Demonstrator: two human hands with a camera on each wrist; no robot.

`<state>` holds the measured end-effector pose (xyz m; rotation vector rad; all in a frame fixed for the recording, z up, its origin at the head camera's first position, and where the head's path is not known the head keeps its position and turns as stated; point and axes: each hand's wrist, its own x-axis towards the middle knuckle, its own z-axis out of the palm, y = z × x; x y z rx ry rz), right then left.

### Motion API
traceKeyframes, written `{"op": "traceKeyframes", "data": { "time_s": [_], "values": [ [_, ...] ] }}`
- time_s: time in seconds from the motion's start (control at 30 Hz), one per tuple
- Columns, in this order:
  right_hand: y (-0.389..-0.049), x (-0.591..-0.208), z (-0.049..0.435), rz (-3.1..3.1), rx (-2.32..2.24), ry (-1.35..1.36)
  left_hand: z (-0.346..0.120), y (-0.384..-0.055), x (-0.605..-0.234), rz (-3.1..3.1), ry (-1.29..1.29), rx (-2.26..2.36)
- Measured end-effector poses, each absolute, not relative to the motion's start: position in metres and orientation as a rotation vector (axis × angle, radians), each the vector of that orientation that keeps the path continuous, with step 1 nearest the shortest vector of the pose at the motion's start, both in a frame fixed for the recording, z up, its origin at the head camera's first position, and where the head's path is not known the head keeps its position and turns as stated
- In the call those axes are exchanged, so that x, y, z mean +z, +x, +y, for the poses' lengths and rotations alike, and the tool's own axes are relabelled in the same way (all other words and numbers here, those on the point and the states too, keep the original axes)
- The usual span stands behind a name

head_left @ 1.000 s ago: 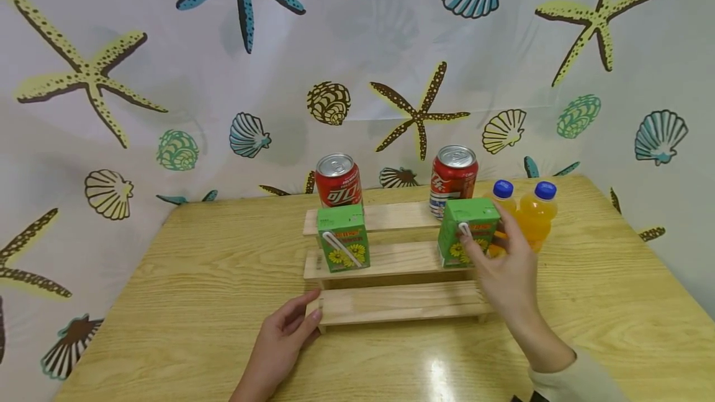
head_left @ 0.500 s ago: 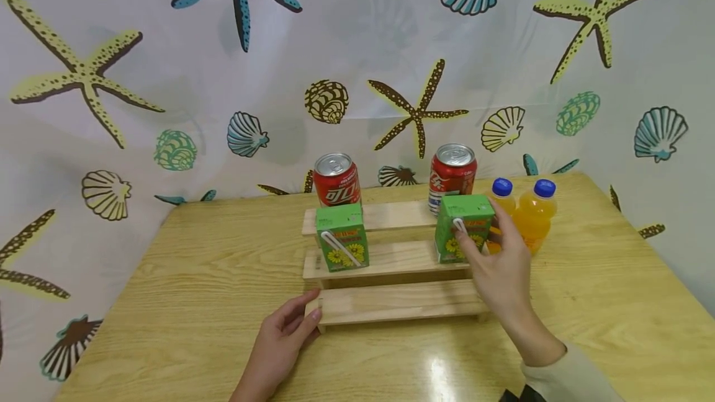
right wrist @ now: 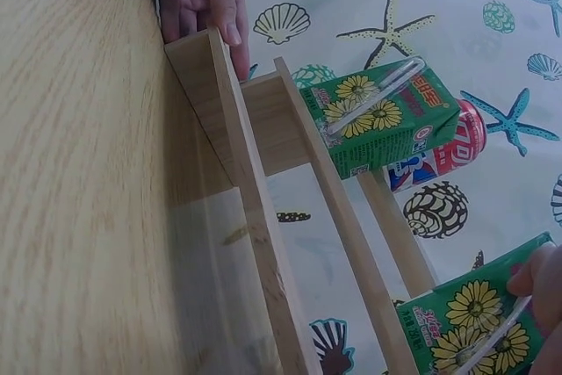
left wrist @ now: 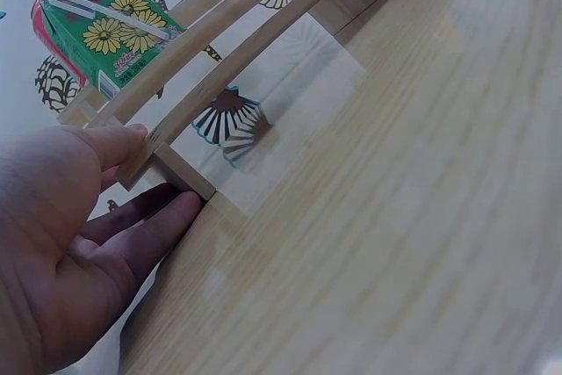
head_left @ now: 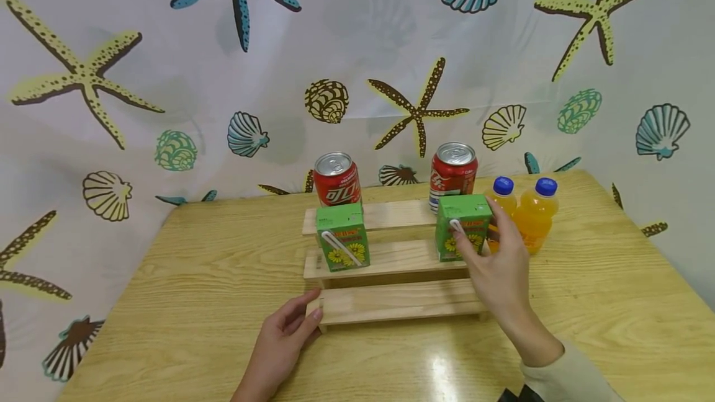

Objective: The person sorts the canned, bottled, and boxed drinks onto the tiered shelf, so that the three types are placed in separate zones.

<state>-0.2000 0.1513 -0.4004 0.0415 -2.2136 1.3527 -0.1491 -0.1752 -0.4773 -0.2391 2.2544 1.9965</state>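
Note:
A three-step wooden rack (head_left: 396,303) stands on the table. My left hand (head_left: 282,337) holds the left end of its lowest step; in the left wrist view the thumb lies at the top edge and fingers touch the side support (left wrist: 184,171). On the middle step, at the right, is a green drink carton (head_left: 468,211) with a white straw on its front. My right hand (head_left: 503,268) grips this carton, thumb on the front and fingers round its right side. A matching carton (head_left: 343,237) stands upright at the left of the same step.
Two red cola cans, a left one (head_left: 337,182) and a right one (head_left: 452,172), stand on the top step behind the cartons. Two orange drink bottles with blue caps, one nearer (head_left: 534,219) and one partly hidden (head_left: 504,200), stand right of the rack. A patterned cloth (head_left: 357,67) hangs behind the table.
My right hand and its carton have shifted slightly left on the middle step. My left hand stays at the rack's end.

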Motion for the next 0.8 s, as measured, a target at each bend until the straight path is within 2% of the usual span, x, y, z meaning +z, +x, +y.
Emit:
{"op": "traceKeyframes", "data": {
  "time_s": [0.43,0.8],
  "values": [
    [-0.197,-0.383,0.164,-2.436,1.37,0.012,-0.177,-0.149,-0.479,2.255,-0.243,1.989],
    [-0.196,-0.366,0.187,-2.584,1.509,0.102,-0.177,-0.15,-0.48,2.285,-0.223,1.964]
  ]
}}
